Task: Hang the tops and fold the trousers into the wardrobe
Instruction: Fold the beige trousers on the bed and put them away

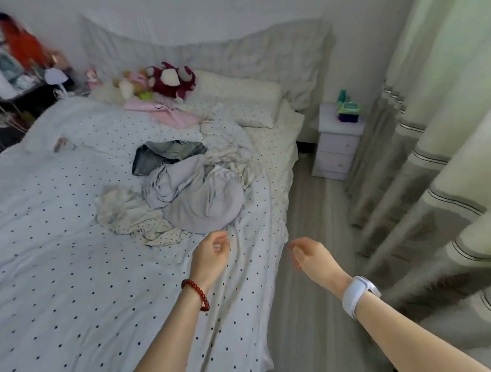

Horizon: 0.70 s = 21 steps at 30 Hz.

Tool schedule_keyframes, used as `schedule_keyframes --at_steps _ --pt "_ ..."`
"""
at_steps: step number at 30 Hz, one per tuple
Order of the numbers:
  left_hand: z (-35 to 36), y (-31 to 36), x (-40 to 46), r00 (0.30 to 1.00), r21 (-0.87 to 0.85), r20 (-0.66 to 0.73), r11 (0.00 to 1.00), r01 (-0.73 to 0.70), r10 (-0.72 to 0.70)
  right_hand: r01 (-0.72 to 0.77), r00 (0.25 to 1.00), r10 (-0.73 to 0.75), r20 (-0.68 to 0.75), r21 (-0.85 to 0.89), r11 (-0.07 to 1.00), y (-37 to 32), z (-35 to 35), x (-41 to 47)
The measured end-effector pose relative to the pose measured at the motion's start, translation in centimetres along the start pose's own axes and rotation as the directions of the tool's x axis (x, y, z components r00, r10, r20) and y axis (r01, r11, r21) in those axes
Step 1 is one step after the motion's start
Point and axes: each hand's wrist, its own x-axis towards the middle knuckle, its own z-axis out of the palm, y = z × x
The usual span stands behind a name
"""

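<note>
At the far left a dark shelf (11,98) holds a blurred jumble of colourful things, and a white lamp (56,77) stands at its near corner. Your bed (53,259), spread with a white cover dotted in black, fills the left and middle of the view. At its head, soft toys (168,80) lie in a heap beside a pink cloth (171,115), with a pillow (240,98) just to their right. The pile of clothes (180,191) sits in the middle of the bed, toward the right edge: a dark grey garment (165,155) at the back, a pale lilac one (204,200) bunched in front of it, and a cream dotted piece (135,218) trailing out to the left. Your left hand (211,253), with a red bead bracelet (195,294) on the wrist, hovers over the cover just short of the pile, fingers loosely curled and holding nothing. Your right hand (308,254), with a white wristband (358,294) on the wrist, hangs over the bed's edge and the floor (308,210), fingers relaxed and also holding nothing. Farther right, a white bedside table (338,143) carries a green and purple box (348,110), and pale curtains (440,141) with dark stripes fall along the right side.
</note>
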Motion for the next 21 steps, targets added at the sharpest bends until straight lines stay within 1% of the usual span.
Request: schedule_keyframes --at_steps 5,7,9,11,13,15,16,18,19,20,21 --pt "1.5 -2.2 8.4 0.987 -0.012 -0.024 0.987 0.158 -0.158 0.012 0.996 -0.006 0.084 -0.072 0.997 -1.8 1.4 11.3" --pt "2.5 -3.7 12.7 0.97 -0.023 -0.047 0.971 0.237 -0.238 0.033 0.991 -0.016 0.13 -0.125 0.992 -2.0 2.4 17.1" --pt "3.4 -4.5 15.3 0.963 -0.003 -0.046 0.964 0.266 -0.266 0.069 0.986 -0.045 0.162 -0.151 0.986 -2.5 3.0 20.8" --pt "5.0 -5.9 19.7 0.96 0.028 -0.048 0.96 0.278 -0.276 0.114 0.965 -0.064 0.254 -0.187 0.976 -2.7 3.9 26.7" --pt "6.9 -6.7 24.2 0.963 0.131 -0.062 0.954 0.269 -0.262 0.138 0.941 -0.063 0.332 -0.206 0.969 -3.1 4.7 32.8" --pt "9.4 -7.3 28.6 0.958 0.281 -0.083 0.915 0.288 -0.275 0.169 0.913 -0.068 0.401 -0.221 0.96 -3.4 5.3 38.1" --pt "11.0 -7.4 31.5 0.946 0.343 -0.077 0.883 0.32 -0.314 0.182 0.897 -0.065 0.437 -0.23 0.956 -3.5 5.7 41.6" --pt "13.6 -7.8 34.7 0.904 0.464 -0.028 0.796 0.389 -0.426 0.192 0.87 -0.039 0.492 -0.265 0.945 -3.8 5.8 45.3" --pt "14.4 -8.2 36.1 0.894 0.53 -0.026 0.752 0.392 -0.447 0.19 0.853 -0.02 0.521 -0.275 0.943 -4.0 6.0 46.7" --pt "15.2 -8.9 37.7 0.872 0.56 -0.045 0.71 0.426 -0.488 0.21 0.819 -0.006 0.574 -0.289 0.934 -3.8 6.7 49.2" --pt "15.0 -9.1 38.1 0.885 0.589 -0.059 0.7 0.404 -0.461 0.232 0.815 -0.031 0.579 -0.276 0.933 -3.9 6.5 49.4"
